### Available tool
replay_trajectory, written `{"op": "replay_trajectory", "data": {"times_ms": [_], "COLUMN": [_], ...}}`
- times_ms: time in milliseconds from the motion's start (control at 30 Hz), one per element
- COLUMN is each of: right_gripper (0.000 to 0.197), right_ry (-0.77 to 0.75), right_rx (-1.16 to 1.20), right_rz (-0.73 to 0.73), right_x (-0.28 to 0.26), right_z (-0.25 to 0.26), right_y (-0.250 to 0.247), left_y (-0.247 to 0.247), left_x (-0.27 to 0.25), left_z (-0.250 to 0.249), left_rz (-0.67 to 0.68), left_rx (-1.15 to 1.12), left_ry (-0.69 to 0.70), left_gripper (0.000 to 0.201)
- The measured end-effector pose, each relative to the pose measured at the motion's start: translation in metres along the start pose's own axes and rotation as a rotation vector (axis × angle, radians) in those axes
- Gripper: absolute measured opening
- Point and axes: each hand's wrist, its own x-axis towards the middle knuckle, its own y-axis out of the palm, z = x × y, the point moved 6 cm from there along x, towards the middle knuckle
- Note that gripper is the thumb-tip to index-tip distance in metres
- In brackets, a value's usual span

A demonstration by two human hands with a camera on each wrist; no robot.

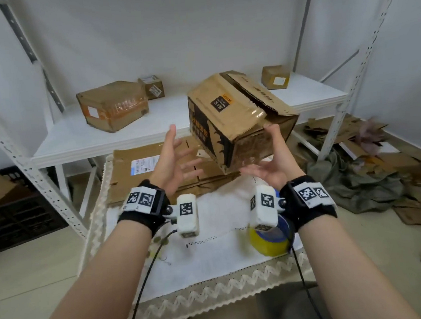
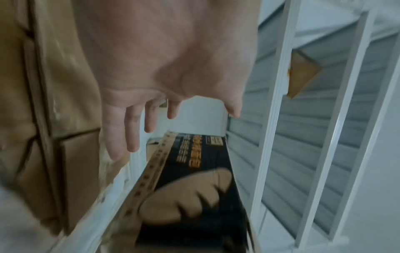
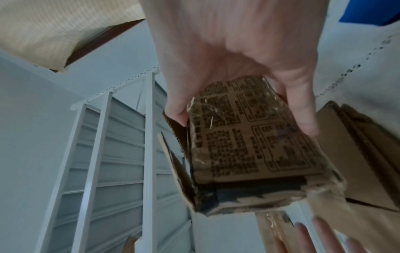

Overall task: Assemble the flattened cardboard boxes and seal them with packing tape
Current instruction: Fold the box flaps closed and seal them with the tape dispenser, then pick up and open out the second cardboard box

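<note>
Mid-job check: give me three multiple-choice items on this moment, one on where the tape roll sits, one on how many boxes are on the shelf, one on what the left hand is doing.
1. Where is the tape roll?
A. On the white shelf
B. On the white cloth, below the right wrist
C. Inside the tilted box

2. How many boxes stand on the shelf, not counting the tilted box?
A. One
B. Three
C. Five

3. What is the left hand doing?
A. Open, holding nothing
B. Gripping the tape roll
C. Pinching a box flap

Answers:
1 B, the yellow-and-blue roll lies on the cloth under the right wrist.
2 B, one large box at the left, a small one behind it, another small one at the right.
3 A, its fingers are spread, clear of the box, while the right hand supports it.
</note>
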Motion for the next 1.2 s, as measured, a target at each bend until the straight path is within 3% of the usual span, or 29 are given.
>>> {"op": "replay_trajectory", "data": {"times_ms": [67, 200, 400, 533, 633, 767, 867, 1000, 1133, 1200], "right_gripper": [0.132, 0.144, 0.128, 0.131, 0.126, 0.143, 0.140, 0.134, 0.124, 0.106], "right_ry": [0.000, -0.033, -0.082, -0.022, 0.031, 0.072, 0.069, 0.095, 0.177, 0.113], "right_rx": [0.008, -0.043, 0.000, -0.042, -0.069, -0.086, -0.088, -0.086, -0.318, -0.342], "right_rz": [-0.058, -0.222, -0.419, -0.429, -0.375, -0.367, -0.394, -0.337, -0.420, -0.449], "right_x": [0.017, 0.066, 0.094, 0.110, 0.131, 0.142, 0.118, 0.126, 0.232, 0.223], "right_z": [0.006, 0.020, 0.030, 0.019, 0.006, -0.007, -0.008, -0.014, -0.030, -0.022], "right_y": [-0.006, -0.030, -0.046, -0.049, -0.049, -0.043, -0.031, -0.028, -0.085, -0.082], "left_y": [0.023, 0.055, 0.065, 0.053, 0.043, 0.032, 0.027, 0.018, 0.008, 0.008], "left_x": [0.014, 0.050, 0.096, 0.113, 0.118, 0.121, 0.119, 0.116, 0.114, 0.111], "left_z": [0.009, 0.033, 0.062, 0.074, 0.079, 0.078, 0.076, 0.075, 0.082, 0.085], "left_rz": [0.031, 0.059, 0.058, 0.002, -0.023, -0.028, -0.047, -0.045, -0.047, -0.026], "left_rx": [0.062, 0.191, 0.231, 0.233, 0.228, 0.243, 0.307, 0.360, 0.359, 0.376], "left_ry": [-0.006, -0.030, -0.069, -0.102, -0.108, -0.098, -0.088, -0.095, -0.097, -0.078], "left_gripper": [0.080, 0.067, 0.046, 0.045, 0.031, 0.026, 0.039, 0.043, 0.044, 0.042]}}
